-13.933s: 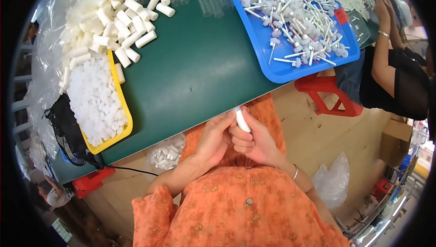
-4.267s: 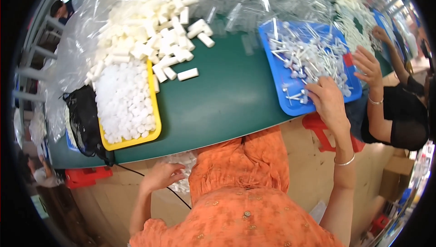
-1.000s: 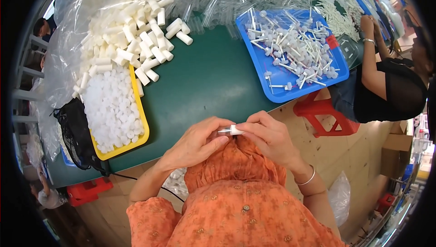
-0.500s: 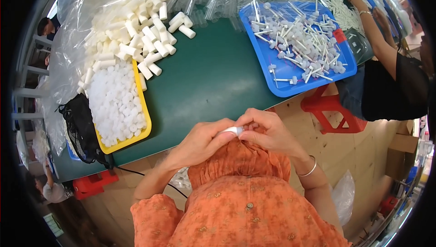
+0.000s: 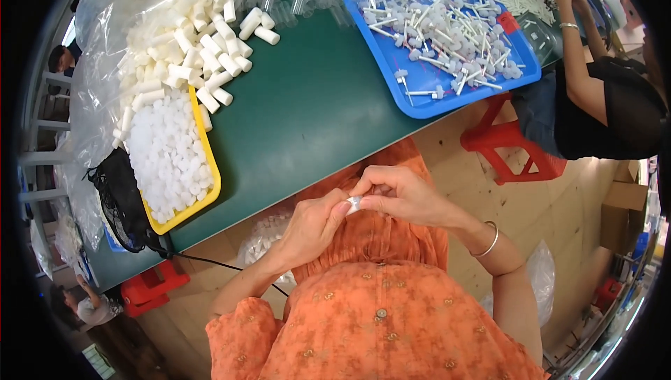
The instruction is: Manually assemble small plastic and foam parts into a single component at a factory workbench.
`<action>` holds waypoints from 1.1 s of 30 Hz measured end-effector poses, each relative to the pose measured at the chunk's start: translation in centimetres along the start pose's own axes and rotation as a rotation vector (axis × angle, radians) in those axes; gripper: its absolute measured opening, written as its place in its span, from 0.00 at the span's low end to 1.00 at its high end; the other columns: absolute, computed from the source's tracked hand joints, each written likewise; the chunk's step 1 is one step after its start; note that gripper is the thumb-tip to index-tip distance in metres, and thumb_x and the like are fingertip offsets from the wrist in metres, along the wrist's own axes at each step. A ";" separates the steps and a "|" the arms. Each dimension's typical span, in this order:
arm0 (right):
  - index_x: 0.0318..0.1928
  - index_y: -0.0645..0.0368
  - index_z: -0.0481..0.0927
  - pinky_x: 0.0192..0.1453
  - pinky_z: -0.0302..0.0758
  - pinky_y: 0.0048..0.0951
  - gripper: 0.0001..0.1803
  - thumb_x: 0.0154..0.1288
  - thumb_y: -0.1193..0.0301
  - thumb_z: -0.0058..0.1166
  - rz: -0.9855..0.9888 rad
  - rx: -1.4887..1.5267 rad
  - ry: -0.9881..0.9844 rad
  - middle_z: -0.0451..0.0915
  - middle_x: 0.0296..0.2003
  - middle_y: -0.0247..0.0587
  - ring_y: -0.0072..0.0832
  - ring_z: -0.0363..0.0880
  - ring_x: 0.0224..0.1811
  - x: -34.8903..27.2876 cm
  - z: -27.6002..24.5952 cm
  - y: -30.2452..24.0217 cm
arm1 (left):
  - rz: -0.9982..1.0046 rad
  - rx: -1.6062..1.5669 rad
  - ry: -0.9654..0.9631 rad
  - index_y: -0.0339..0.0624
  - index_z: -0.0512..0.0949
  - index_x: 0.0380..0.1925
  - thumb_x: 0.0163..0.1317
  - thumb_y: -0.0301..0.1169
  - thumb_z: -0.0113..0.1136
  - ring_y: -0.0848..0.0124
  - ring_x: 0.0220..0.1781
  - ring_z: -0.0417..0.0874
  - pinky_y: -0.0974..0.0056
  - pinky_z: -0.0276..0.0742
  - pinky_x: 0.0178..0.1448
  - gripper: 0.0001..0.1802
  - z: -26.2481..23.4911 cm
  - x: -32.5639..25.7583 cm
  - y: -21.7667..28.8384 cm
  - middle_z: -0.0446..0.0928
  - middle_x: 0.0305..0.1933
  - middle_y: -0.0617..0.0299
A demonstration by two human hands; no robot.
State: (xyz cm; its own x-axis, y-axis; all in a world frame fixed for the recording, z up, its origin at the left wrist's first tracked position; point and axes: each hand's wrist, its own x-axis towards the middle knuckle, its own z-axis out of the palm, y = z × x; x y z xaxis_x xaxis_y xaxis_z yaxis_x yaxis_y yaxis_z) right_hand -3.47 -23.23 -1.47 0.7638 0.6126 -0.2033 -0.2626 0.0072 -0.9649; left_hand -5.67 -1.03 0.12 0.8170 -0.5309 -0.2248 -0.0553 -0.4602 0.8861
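And here it is, one white piece [image 5: 354, 204], small, pale, smooth-looking, caught right between the left hand [image 5: 314, 223] and the right hand [image 5: 400, 199]! Only a short stretch shows, bright white with a faint bluish-grey tint toward the right; the rest is tucked behind fingers, so its full length can't be told. It sits at a slight slant, the visible bit running from lower left to upper right. The left thumb presses up against its left side, the right thumb meets its right, a bent right finger arching above. It's off the surface [image 5: 300, 107], held up just clear of the near edge, no visible crack, both hands gripping.
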 end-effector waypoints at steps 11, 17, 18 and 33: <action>0.56 0.61 0.69 0.45 0.80 0.26 0.14 0.79 0.66 0.42 0.027 0.614 0.462 0.76 0.43 0.35 0.21 0.78 0.41 -1.7 6.3 6.1 | -0.336 -0.990 0.337 0.35 0.76 0.48 0.73 0.37 0.55 0.86 0.28 0.73 0.77 0.70 0.27 0.15 6.8 3.9 -2.0 0.79 0.38 0.64; 0.50 0.56 0.70 0.26 0.62 0.20 0.18 0.81 0.54 0.34 0.083 0.935 0.420 0.68 0.29 0.29 0.17 0.63 0.24 -0.7 6.0 5.6 | -0.404 -1.049 0.171 0.32 0.75 0.54 0.76 0.40 0.48 0.81 0.27 0.76 0.73 0.74 0.23 0.21 5.4 4.3 -0.9 0.81 0.46 0.57; 0.48 0.55 0.70 0.23 0.57 0.20 0.20 0.81 0.53 0.33 0.084 1.018 0.392 0.66 0.26 0.27 0.16 0.59 0.21 -0.8 5.8 5.5 | -0.382 -1.169 0.189 0.32 0.75 0.54 0.76 0.39 0.45 0.78 0.32 0.79 0.71 0.80 0.31 0.21 5.4 4.3 -1.0 0.81 0.50 0.54; 0.44 0.52 0.70 0.18 0.48 0.17 0.23 0.81 0.49 0.29 0.402 1.055 0.173 0.57 0.18 0.22 0.13 0.50 0.16 -0.7 1.7 2.4 | -0.317 -1.424 0.168 0.35 0.75 0.52 0.74 0.34 0.52 0.65 0.63 0.74 0.58 0.68 0.70 0.15 4.8 5.0 -1.7 0.77 0.57 0.57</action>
State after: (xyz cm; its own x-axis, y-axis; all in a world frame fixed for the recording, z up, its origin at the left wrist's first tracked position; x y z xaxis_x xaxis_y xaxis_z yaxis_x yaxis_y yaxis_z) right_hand -5.65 -22.34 -3.40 0.5620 0.6041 -0.5650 -0.8083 0.5460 -0.2202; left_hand -4.28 -6.33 -4.51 0.7478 -0.4107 -0.5216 0.6544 0.5887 0.4746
